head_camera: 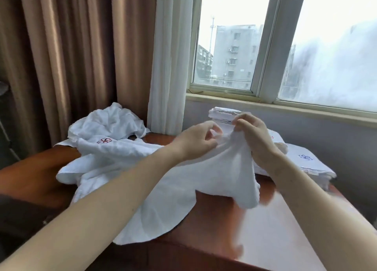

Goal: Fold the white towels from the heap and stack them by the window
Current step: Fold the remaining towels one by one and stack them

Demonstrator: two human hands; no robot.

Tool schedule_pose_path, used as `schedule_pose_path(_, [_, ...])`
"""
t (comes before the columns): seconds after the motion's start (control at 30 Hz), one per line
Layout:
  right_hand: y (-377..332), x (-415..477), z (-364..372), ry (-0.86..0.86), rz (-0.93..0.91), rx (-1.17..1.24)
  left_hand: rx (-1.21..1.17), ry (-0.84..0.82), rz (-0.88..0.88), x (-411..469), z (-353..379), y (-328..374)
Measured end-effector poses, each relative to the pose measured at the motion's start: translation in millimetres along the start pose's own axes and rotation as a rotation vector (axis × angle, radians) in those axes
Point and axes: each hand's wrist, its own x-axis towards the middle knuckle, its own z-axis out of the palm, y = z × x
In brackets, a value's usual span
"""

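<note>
Over the middle of the wooden table [265, 230] I hold up a white towel [204, 185]. My left hand [195, 142] and my right hand [255, 140] pinch its upper edge close together, and the cloth hangs down onto the tabletop. A crumpled heap of white towels [106, 128] with a red emblem lies at the table's far left. Folded white towels [306, 162] with a blue emblem lie at the right under the window sill [285, 107], and a taller folded stack [222, 112] stands behind my hands.
Brown curtains [71, 56] hang at the left and a white curtain [169, 56] hangs beside the window [234, 46]. A dark object [20, 219] sits at the table's left edge. Bare wood shows at the table's near right.
</note>
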Motion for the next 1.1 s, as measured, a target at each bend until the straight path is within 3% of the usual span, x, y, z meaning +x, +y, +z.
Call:
schedule_pose_path(0.17, [53.3, -37.0, 7.9, -0.281, 0.168, -0.237, 0.154, -0.152, -0.105, -46.1, 40.0, -31.0])
schedule_pose_path(0.27, [69.6, -43.6, 29.4, -0.34, 0.216, -0.303, 0.196, -0.193, -0.151, -61.0, 36.5, -53.0])
schedule_pose_path(0.37, [76.4, -41.2, 51.6, -0.41, 0.266, -0.312, 0.228, -0.184, -0.17, -70.4, 25.1, -71.8])
schedule_pose_path(0.57, [75.8, -32.9, 92.2, -0.724, 0.452, -0.254, 0.176, -0.091, -0.306, -83.1, -0.9, -104.2])
schedule_pose_path(0.7, [81.5, -25.8, 123.9, -0.522, 0.368, -0.283, 0.289, 0.052, -0.348, -86.3, -23.7, -125.7])
schedule_pose_path(0.8, [94.2, -13.9, 137.7, -0.407, 0.269, -0.418, 0.434, 0.013, -0.357, -89.3, -33.8, -142.2])
schedule_pose_path(0.93, [109.9, -8.0, 152.7, -0.493, 0.266, -0.487, 0.42, -0.001, -0.364, -96.4, -29.8, -155.7])
schedule_pose_path(1.1, [108.7, -9.3, 187.3, -0.622, 0.16, -0.533, 0.179, 0.236, -0.472, -99.0, -39.1, -165.6])
